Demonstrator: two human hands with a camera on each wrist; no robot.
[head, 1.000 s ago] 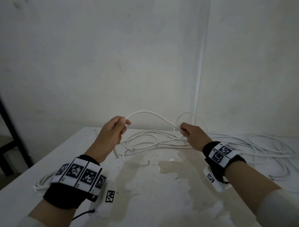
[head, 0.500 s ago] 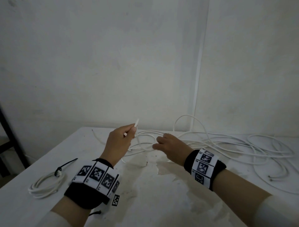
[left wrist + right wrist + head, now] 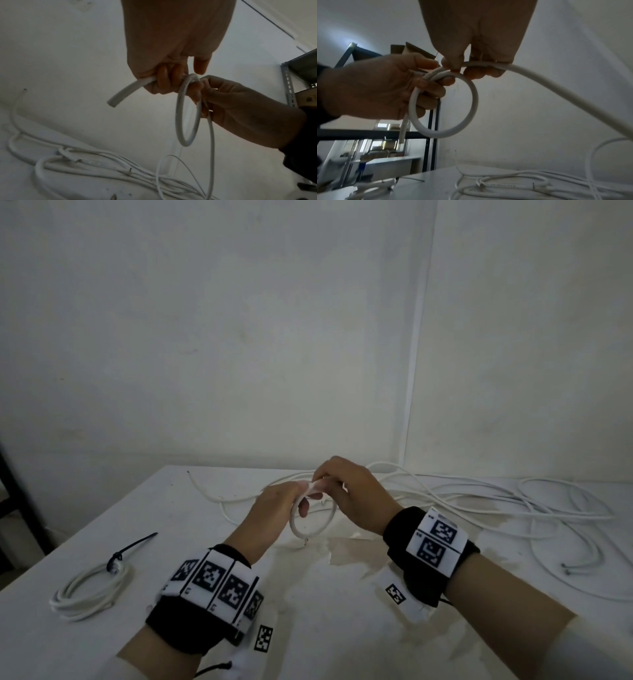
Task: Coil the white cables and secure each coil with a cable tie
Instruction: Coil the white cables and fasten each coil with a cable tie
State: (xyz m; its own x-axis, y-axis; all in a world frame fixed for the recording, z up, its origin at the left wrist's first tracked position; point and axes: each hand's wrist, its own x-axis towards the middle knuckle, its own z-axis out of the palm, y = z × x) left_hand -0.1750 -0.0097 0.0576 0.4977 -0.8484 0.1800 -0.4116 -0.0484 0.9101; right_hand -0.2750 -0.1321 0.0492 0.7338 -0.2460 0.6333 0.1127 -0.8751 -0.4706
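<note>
Above the worktop, the left hand grips the first loop of a cable, fingers curled round its crossing, while the right hand pinches the running length beside it. Best to keep each new turn the same size, feeding slack from the loose cables without kinking.

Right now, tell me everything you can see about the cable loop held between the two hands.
The cable loop is a single round turn of thick, smooth white cable, held up above the table. The left hand grips it where the cable crosses itself, with a short cut end sticking out beside the fingers. The right hand pinches the cable just past the crossing, and from there it runs down to the loose cables on the table.
</note>
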